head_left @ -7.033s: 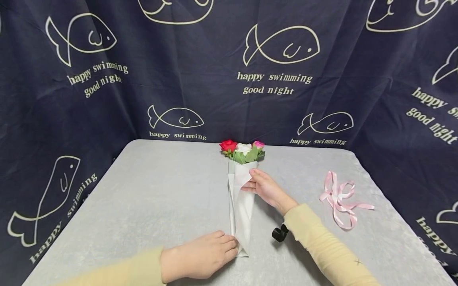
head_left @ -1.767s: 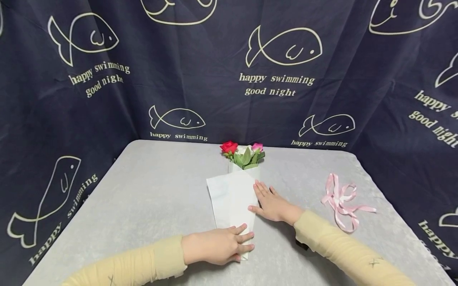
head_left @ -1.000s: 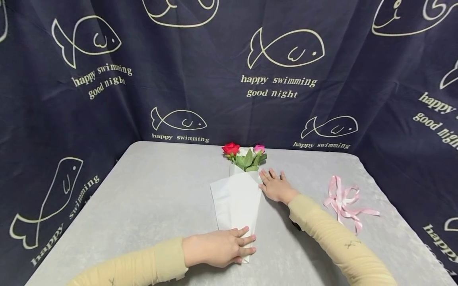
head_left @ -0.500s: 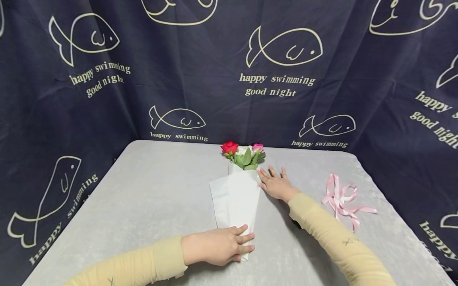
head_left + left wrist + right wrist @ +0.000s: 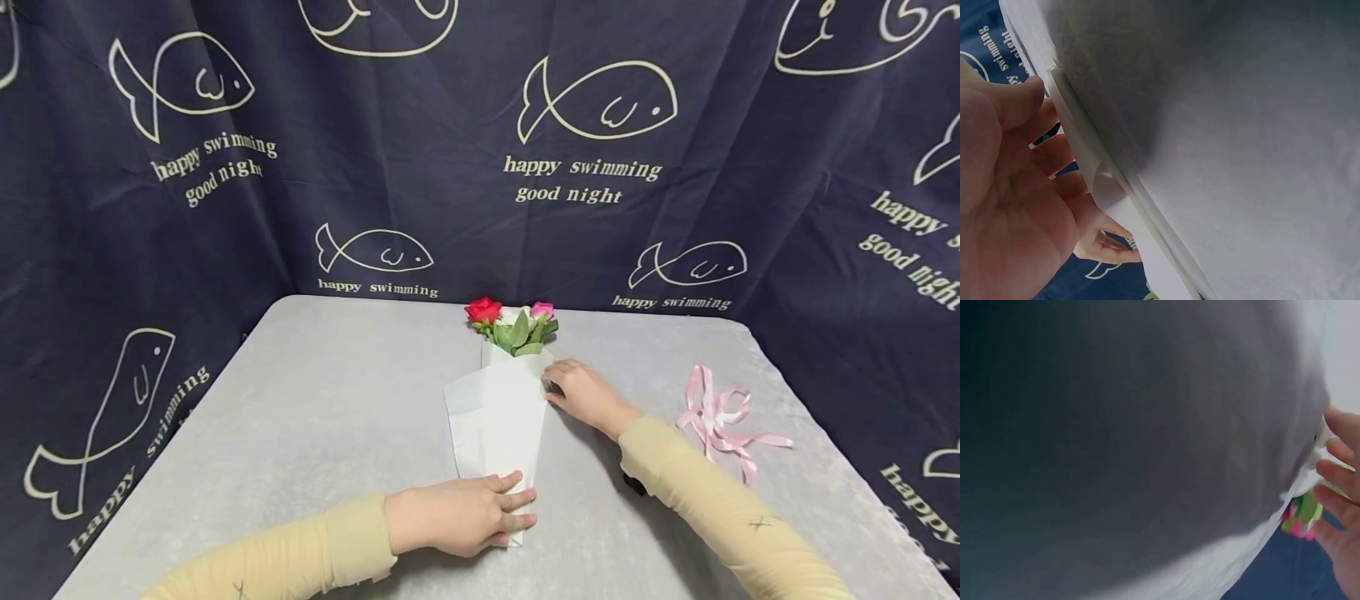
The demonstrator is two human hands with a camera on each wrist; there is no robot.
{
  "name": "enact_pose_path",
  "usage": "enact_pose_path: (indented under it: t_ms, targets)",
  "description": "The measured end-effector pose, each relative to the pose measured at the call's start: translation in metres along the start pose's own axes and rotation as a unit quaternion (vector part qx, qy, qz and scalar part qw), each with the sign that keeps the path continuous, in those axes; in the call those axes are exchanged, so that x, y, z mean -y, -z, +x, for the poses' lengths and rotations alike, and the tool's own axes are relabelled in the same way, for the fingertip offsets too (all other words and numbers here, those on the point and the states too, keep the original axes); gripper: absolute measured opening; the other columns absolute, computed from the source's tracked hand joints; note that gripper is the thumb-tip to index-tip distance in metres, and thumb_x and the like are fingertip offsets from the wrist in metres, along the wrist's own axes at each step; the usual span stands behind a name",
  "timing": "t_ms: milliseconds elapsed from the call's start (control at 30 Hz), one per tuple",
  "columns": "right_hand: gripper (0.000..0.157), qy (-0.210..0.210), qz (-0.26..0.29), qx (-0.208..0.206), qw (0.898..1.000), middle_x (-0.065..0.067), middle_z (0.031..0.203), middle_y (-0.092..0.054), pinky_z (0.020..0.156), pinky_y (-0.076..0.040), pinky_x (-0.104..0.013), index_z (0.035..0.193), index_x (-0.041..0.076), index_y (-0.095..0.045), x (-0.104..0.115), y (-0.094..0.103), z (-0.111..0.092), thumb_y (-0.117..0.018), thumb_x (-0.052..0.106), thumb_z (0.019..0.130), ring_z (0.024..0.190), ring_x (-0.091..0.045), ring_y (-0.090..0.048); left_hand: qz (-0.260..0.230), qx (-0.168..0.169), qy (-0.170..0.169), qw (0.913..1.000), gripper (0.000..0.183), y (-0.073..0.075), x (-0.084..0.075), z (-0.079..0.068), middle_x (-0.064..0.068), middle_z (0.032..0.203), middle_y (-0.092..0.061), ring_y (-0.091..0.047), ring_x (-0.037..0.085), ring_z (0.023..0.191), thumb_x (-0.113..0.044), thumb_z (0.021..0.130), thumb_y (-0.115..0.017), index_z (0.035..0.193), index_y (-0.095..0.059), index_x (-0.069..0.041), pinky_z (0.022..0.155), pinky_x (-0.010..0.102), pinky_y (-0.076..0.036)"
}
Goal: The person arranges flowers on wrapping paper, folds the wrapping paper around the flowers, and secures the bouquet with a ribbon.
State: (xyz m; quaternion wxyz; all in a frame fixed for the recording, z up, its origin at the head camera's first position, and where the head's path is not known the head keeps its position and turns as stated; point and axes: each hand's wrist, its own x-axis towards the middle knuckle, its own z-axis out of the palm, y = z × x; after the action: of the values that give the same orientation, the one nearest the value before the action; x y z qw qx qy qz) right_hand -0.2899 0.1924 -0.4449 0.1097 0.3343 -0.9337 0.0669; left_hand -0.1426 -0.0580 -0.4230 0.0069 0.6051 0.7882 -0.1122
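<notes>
A bouquet of a red rose (image 5: 483,311), a white flower (image 5: 513,316) and a pink flower (image 5: 542,311) with green leaves lies wrapped in white paper (image 5: 495,425) mid-table. My left hand (image 5: 465,515) presses the paper's narrow lower end, fingers spread over it. In the left wrist view its thumb (image 5: 1025,100) lies at the paper's fold. My right hand (image 5: 588,393) is at the wrap's upper right edge, fingers bent, thumb and index finger close together on that edge. In the right wrist view its fingers (image 5: 1338,472) overlap the paper, with leaves and pink petals beyond. The stems are hidden.
A loose pink ribbon (image 5: 723,421) lies in loops to the right, beyond my right sleeve. A small black object (image 5: 633,485) shows partly under that sleeve. A dark blue curtain (image 5: 450,150) with fish prints stands behind and beside the grey-covered table (image 5: 337,375).
Earlier the paper was folded over leftward and its left flap now lies spread. My right hand, flat and spread half a second ago, has bent its fingers at the right edge. The left stays put.
</notes>
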Motion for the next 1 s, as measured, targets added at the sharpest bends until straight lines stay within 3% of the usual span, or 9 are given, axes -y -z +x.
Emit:
enact_pose_path:
  t_ms: [67, 133, 333, 533, 700, 833, 933, 1000]
  targets:
    - [0.025, 0.019, 0.000, -0.025, 1.000, -0.014, 0.105, -0.068, 0.095, -0.045, -0.045, 0.101, 0.001, -0.069, 0.005, -0.001, -0.003, -0.073, 0.018, 0.082, 0.103, -0.033, -0.061, 0.002, -0.001, 0.000, 1.0000, 0.044, -0.001, 0.000, 0.001, 0.006, 0.147, -0.038, -0.035, 0.031, 0.135, -0.036, 0.100, -0.041, 0.141, -0.044, -0.022, 0.109, 0.030, -0.032]
    - [0.030, 0.012, -0.009, -0.018, 1.000, -0.014, 0.107, -0.068, 0.095, -0.044, -0.047, 0.102, 0.002, -0.070, 0.011, -0.001, -0.007, -0.072, 0.024, 0.082, 0.104, -0.034, -0.061, -0.001, 0.000, 0.001, 1.0000, 0.044, -0.001, -0.001, 0.001, 0.006, 0.148, -0.038, -0.035, 0.030, 0.136, -0.036, 0.100, -0.041, 0.141, -0.044, -0.022, 0.109, 0.030, -0.032]
    - [0.063, -0.041, -0.041, 0.096, 0.994, -0.018, 0.138, -0.049, 0.103, -0.030, -0.061, 0.131, -0.001, -0.053, 0.024, 0.001, -0.020, -0.058, 0.046, 0.089, 0.130, -0.040, -0.041, -0.007, 0.002, 0.000, 1.0000, 0.045, -0.003, 0.000, 0.000, 0.006, 0.149, -0.037, -0.033, 0.030, 0.137, -0.036, 0.100, -0.043, 0.142, -0.043, -0.022, 0.110, 0.030, -0.031]
    - [0.085, -0.078, -0.012, 0.166, 0.983, -0.016, 0.152, -0.028, 0.107, -0.017, -0.064, 0.145, 0.000, -0.031, 0.030, 0.007, -0.027, -0.048, 0.061, 0.089, 0.140, -0.037, -0.024, -0.003, 0.007, 0.001, 1.0000, 0.046, -0.001, 0.002, 0.000, 0.006, 0.149, -0.036, -0.032, 0.030, 0.137, -0.037, 0.100, -0.042, 0.143, -0.042, -0.022, 0.110, 0.031, -0.031]
    - [0.095, -0.085, 0.002, 0.147, 0.985, -0.018, 0.154, -0.021, 0.108, -0.017, -0.062, 0.147, -0.002, -0.024, 0.039, 0.004, -0.036, -0.050, 0.065, 0.085, 0.142, -0.034, -0.021, -0.011, 0.009, 0.002, 0.9999, 0.047, -0.002, 0.001, 0.000, 0.006, 0.149, -0.035, -0.032, 0.030, 0.137, -0.037, 0.099, -0.043, 0.143, -0.041, -0.022, 0.110, 0.031, -0.031]
    - [0.075, -0.029, 0.000, 0.097, 0.995, -0.025, 0.146, -0.034, 0.106, -0.029, -0.057, 0.139, -0.010, -0.036, 0.054, 0.004, -0.044, -0.056, 0.045, 0.091, 0.135, -0.037, -0.034, -0.006, 0.004, -0.002, 1.0000, 0.047, -0.002, 0.000, -0.001, 0.006, 0.149, -0.036, -0.032, 0.030, 0.137, -0.038, 0.099, -0.044, 0.143, -0.042, -0.021, 0.109, 0.031, -0.032]
    - [0.066, 0.003, 0.001, 0.095, 0.995, -0.028, 0.140, -0.041, 0.104, -0.031, -0.057, 0.134, -0.012, -0.043, 0.061, 0.004, -0.047, -0.056, 0.038, 0.093, 0.131, -0.040, -0.039, 0.007, -0.002, -0.005, 1.0000, 0.048, -0.003, 0.001, -0.002, 0.006, 0.150, -0.035, -0.032, 0.029, 0.138, -0.038, 0.098, -0.045, 0.143, -0.041, -0.021, 0.109, 0.031, -0.032]
    - [0.070, 0.000, 0.000, 0.114, 0.993, -0.027, 0.142, -0.040, 0.106, -0.030, -0.056, 0.135, -0.011, -0.042, 0.063, 0.006, -0.048, -0.055, 0.043, 0.092, 0.133, -0.039, -0.038, 0.014, -0.006, -0.011, 0.9998, 0.048, -0.005, 0.002, -0.003, 0.006, 0.150, -0.034, -0.030, 0.029, 0.138, -0.038, 0.099, -0.044, 0.144, -0.040, -0.021, 0.110, 0.031, -0.030]
